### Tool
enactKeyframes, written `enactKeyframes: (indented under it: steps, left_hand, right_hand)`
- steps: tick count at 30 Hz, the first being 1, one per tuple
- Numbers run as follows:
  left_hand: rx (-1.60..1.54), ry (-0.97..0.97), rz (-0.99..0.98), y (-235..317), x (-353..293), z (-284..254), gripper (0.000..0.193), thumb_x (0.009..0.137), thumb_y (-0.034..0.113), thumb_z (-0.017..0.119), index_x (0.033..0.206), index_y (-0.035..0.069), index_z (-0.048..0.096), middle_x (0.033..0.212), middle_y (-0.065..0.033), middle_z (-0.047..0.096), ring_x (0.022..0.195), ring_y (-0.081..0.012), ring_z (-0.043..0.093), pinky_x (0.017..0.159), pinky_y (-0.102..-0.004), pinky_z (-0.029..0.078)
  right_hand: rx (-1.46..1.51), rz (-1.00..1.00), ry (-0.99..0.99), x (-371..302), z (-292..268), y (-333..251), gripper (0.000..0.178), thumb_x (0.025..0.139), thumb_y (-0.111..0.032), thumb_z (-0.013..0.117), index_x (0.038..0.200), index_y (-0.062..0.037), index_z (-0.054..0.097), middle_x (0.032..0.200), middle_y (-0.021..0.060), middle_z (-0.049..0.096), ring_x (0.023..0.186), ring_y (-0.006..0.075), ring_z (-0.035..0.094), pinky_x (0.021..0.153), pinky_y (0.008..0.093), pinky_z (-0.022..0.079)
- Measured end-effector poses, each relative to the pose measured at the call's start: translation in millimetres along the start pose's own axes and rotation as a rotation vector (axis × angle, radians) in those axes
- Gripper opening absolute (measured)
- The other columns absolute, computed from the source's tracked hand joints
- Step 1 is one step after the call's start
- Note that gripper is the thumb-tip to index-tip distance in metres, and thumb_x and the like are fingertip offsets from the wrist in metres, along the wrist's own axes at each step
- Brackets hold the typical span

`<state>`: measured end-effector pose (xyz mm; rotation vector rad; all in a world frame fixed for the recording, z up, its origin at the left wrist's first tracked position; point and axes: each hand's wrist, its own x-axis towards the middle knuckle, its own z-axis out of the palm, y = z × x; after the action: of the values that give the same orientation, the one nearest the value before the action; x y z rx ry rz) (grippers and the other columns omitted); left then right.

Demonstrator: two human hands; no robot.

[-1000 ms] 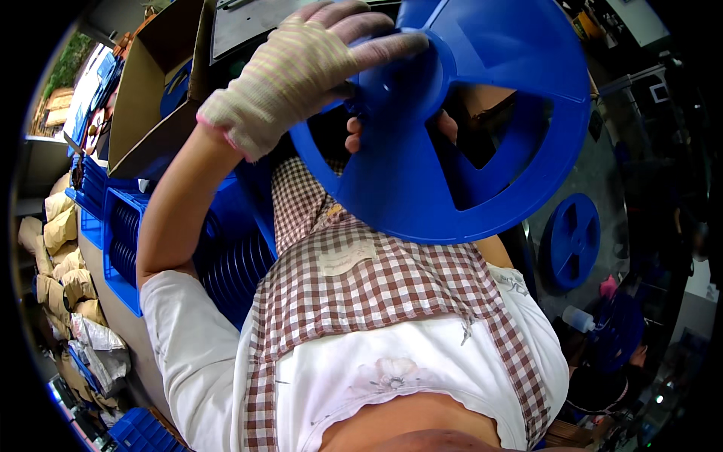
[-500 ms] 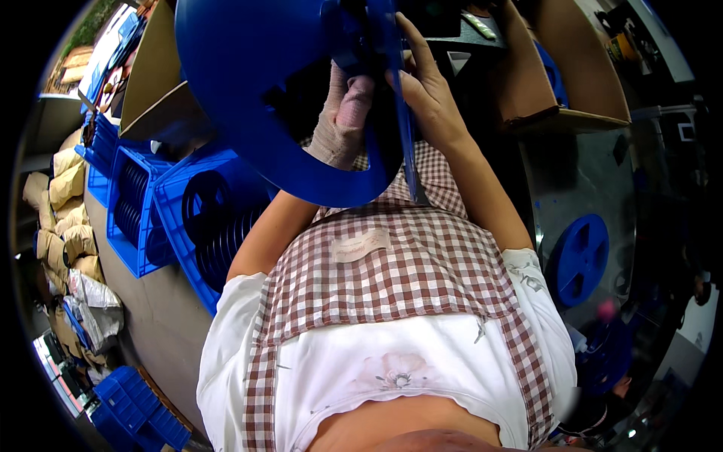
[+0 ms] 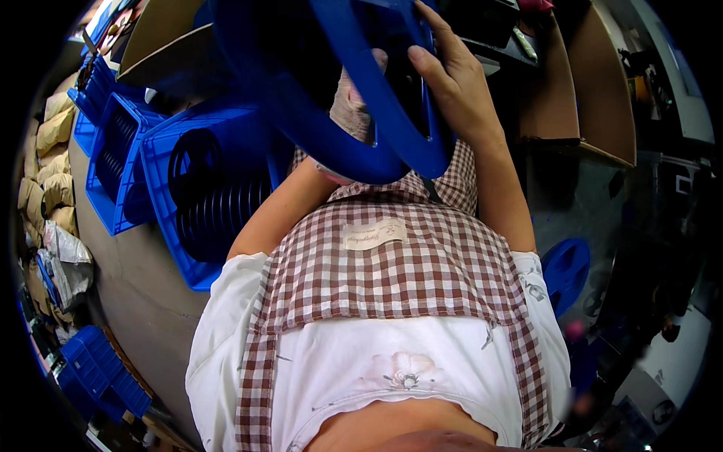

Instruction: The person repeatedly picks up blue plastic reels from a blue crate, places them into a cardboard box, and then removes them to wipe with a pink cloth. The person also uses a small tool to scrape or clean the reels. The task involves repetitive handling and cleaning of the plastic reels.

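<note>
A large blue plastic reel (image 3: 392, 124), with two round flanges and cut-out windows, is held tilted in front of my chest. Through its openings shows my left hand (image 3: 351, 105), in a beige wrapping or glove with a bare thumb. It grips the reel near the middle; most of its fingers are hidden behind the plastic. Bare and on the reel's right side, my right hand (image 3: 459, 87) grips the outer flange, thumb and fingers against its face and rim. The upper part of the reel is cut off by the picture's edge.
Left, blue crates (image 3: 154, 169) hold rows of dark reels (image 3: 226, 218). Cardboard boxes (image 3: 162, 41) stand ahead on both sides. Another blue reel (image 3: 565, 275) rests at my right. Tan sacks (image 3: 56, 128) are piled far left, with a blue crate (image 3: 105, 369) below them.
The reel has turned, so both flanges now show apart and its face points more to the right. My hands have shifted slightly right with it.
</note>
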<state>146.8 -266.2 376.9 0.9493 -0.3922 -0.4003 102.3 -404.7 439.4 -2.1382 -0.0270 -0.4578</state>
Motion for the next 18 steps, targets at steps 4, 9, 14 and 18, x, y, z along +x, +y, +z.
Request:
enactKeyframes:
  steps: [4, 9, 14, 18]
  left_hand:
    - [0.036, -0.043, 0.080, -6.0, 3.3, -4.2, 0.058, 0.093, 0.036, 0.053, 0.143, 0.018, 0.028, 0.115, -0.0064, 0.053, 0.100, -0.0152, 0.057, 0.082, -0.0289, 0.054]
    - [0.058, -0.032, 0.093, -3.5, -0.3, -6.5, 0.058, 0.094, 0.032, 0.052, 0.143, 0.015, 0.027, 0.115, -0.0073, 0.054, 0.100, -0.0148, 0.058, 0.083, -0.0287, 0.053]
    - [0.072, -0.036, 0.105, -2.0, -1.0, -5.1, 0.058, 0.094, 0.028, 0.051, 0.143, 0.013, 0.025, 0.114, -0.0082, 0.055, 0.100, -0.0144, 0.058, 0.085, -0.0285, 0.051]
    - [0.077, -0.038, 0.122, 1.3, -1.8, -3.2, 0.058, 0.094, 0.026, 0.050, 0.144, 0.011, 0.024, 0.114, -0.0089, 0.055, 0.100, -0.0142, 0.058, 0.086, -0.0283, 0.050]
  right_hand:
    - [0.301, -0.030, 0.027, 2.2, 9.1, -12.1, 0.061, 0.086, -0.024, 0.057, 0.139, -0.0021, 0.036, 0.118, 0.0173, 0.054, 0.108, 0.0204, 0.053, 0.095, 0.0302, 0.040]
    - [0.170, 0.069, -0.064, 5.1, 4.5, -14.2, 0.063, 0.087, -0.026, 0.057, 0.140, -0.0007, 0.035, 0.121, 0.0152, 0.053, 0.110, 0.0175, 0.051, 0.095, 0.0287, 0.039]
    - [0.516, -0.044, -0.033, 4.8, 19.9, 6.5, 0.067, 0.090, -0.030, 0.057, 0.143, 0.0002, 0.029, 0.125, 0.0113, 0.050, 0.113, 0.0156, 0.049, 0.095, 0.0263, 0.038]
    - [0.201, 0.008, 0.011, 1.0, 15.3, 18.7, 0.055, 0.091, -0.035, 0.051, 0.142, -0.0219, 0.038, 0.081, -0.0012, 0.050, 0.073, 0.0060, 0.046, 0.065, 0.0237, 0.040]
